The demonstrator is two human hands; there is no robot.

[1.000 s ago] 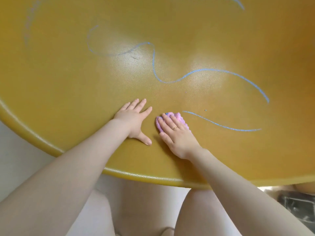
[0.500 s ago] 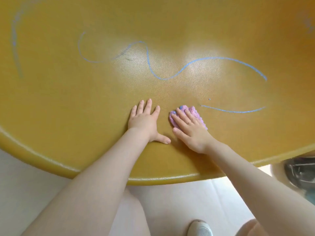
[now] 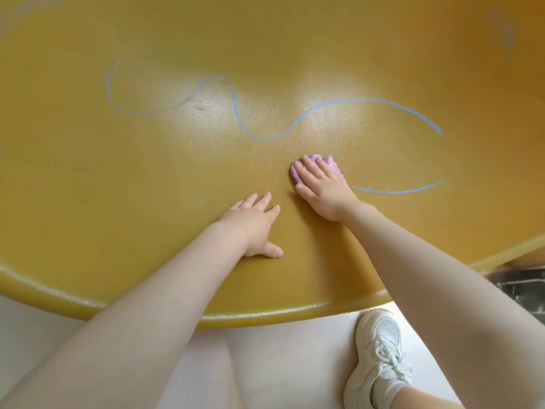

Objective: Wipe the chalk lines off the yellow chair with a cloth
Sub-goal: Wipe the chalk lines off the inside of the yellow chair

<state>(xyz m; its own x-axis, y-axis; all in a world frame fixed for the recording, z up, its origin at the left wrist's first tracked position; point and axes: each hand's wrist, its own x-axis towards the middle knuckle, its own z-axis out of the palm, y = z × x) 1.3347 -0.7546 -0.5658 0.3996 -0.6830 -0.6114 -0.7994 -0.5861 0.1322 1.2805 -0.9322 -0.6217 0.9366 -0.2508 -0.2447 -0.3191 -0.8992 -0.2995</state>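
Two chalk lines, one cloth, one chair

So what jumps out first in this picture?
A wavy blue chalk line snakes across the middle of the yellow chair. Below it, the right hand presses a purple cloth beside a shorter chalk stroke, while the left hand lies flat nearby.

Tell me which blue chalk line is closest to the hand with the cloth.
The short line running right from beside the right hand and its purple cloth. The long wavy line lies farther up the yellow chair.
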